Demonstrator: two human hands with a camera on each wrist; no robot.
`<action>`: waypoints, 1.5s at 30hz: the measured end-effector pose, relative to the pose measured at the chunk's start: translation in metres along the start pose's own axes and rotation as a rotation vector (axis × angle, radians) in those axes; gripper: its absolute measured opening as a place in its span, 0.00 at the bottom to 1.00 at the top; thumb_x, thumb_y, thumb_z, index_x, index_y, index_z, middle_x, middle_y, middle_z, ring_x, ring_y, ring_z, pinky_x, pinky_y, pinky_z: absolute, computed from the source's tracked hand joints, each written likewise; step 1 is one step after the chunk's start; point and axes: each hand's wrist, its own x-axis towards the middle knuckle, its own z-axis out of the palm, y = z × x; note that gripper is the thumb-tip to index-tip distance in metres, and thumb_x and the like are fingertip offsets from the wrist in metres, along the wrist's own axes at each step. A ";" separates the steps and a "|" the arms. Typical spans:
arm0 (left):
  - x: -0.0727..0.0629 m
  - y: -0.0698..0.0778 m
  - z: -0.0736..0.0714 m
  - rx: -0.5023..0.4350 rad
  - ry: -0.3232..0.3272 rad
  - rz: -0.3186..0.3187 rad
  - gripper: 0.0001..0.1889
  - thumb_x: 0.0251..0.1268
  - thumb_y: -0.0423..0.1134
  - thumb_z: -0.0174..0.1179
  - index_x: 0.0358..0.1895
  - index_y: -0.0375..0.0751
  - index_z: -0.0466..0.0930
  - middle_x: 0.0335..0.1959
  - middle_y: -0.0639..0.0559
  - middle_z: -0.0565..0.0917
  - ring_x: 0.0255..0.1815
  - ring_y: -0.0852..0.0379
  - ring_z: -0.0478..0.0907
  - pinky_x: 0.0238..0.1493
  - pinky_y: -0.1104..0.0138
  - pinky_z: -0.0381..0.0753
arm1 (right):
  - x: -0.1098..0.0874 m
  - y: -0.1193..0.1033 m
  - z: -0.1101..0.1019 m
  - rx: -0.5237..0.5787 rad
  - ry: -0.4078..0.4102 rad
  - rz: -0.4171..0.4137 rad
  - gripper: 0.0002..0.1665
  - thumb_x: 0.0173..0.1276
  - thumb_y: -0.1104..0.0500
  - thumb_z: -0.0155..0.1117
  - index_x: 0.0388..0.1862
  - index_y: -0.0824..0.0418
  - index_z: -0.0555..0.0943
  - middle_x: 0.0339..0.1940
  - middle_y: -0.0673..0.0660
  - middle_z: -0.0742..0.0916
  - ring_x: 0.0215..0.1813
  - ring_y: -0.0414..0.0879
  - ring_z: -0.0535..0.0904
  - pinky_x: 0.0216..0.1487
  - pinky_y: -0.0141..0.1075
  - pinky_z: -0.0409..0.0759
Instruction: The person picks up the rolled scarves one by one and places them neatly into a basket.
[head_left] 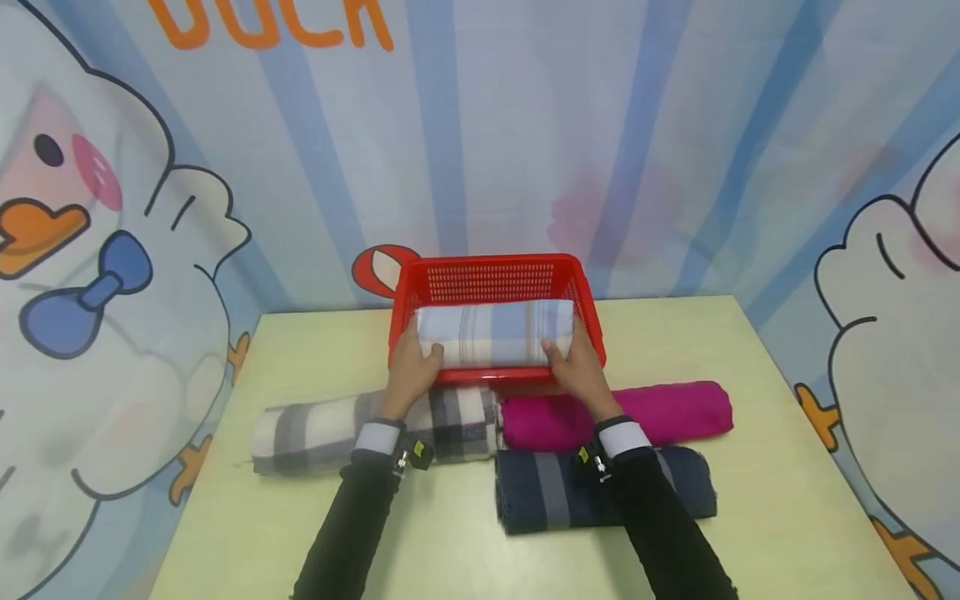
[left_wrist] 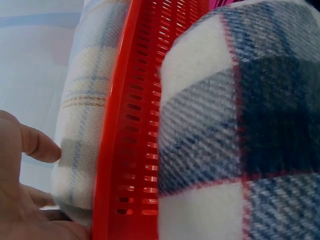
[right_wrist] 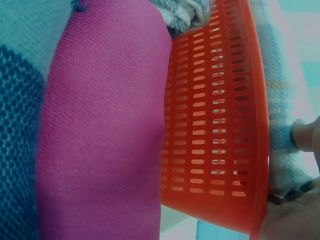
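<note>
A rolled cloth in light blue and white stripes (head_left: 495, 333) lies level across the opening of a red plastic basket (head_left: 487, 377). My left hand (head_left: 411, 367) grips its left end, thumb on the near side. At the other end my right hand (head_left: 579, 367) holds it the same way. In the left wrist view the cloth (left_wrist: 82, 100) shows above the basket's rim (left_wrist: 107, 130), with the thumb pressed to it. The right wrist view has the thumb (right_wrist: 304, 135) against the cloth (right_wrist: 280, 100), just past the rim.
In front of the basket lie a grey-and-white checked roll (head_left: 315, 437) on the left and a magenta roll (head_left: 675, 412) on the right. A dark blue roll (head_left: 555, 492) with grey stripes lies nearer, beneath my right forearm. A printed backdrop (head_left: 510, 167) stands behind the table (head_left: 435, 542).
</note>
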 end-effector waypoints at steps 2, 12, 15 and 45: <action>0.001 0.000 -0.002 0.022 -0.006 0.003 0.38 0.70 0.43 0.50 0.80 0.45 0.46 0.77 0.43 0.62 0.76 0.44 0.61 0.77 0.45 0.60 | 0.003 -0.001 0.001 -0.030 -0.005 -0.005 0.39 0.74 0.58 0.57 0.77 0.66 0.53 0.66 0.68 0.73 0.68 0.60 0.71 0.73 0.56 0.67; 0.010 0.003 0.010 0.193 -0.007 0.062 0.28 0.71 0.41 0.45 0.75 0.45 0.64 0.69 0.36 0.72 0.69 0.38 0.68 0.72 0.44 0.67 | 0.007 0.003 -0.002 -0.235 -0.035 0.079 0.39 0.74 0.49 0.56 0.75 0.63 0.55 0.63 0.65 0.77 0.64 0.59 0.75 0.66 0.59 0.74; 0.012 0.007 0.017 0.204 -0.029 0.064 0.28 0.72 0.42 0.45 0.74 0.45 0.65 0.69 0.35 0.72 0.68 0.38 0.69 0.71 0.43 0.68 | 0.007 0.009 -0.005 -0.293 -0.025 0.101 0.38 0.74 0.48 0.54 0.74 0.63 0.56 0.62 0.65 0.77 0.64 0.58 0.74 0.65 0.61 0.74; 0.015 0.015 0.012 0.273 -0.169 0.047 0.26 0.70 0.42 0.46 0.70 0.41 0.72 0.65 0.40 0.78 0.64 0.40 0.72 0.69 0.46 0.70 | 0.014 0.014 -0.005 -0.532 -0.124 0.151 0.38 0.71 0.40 0.46 0.65 0.69 0.65 0.51 0.67 0.84 0.53 0.60 0.82 0.57 0.63 0.76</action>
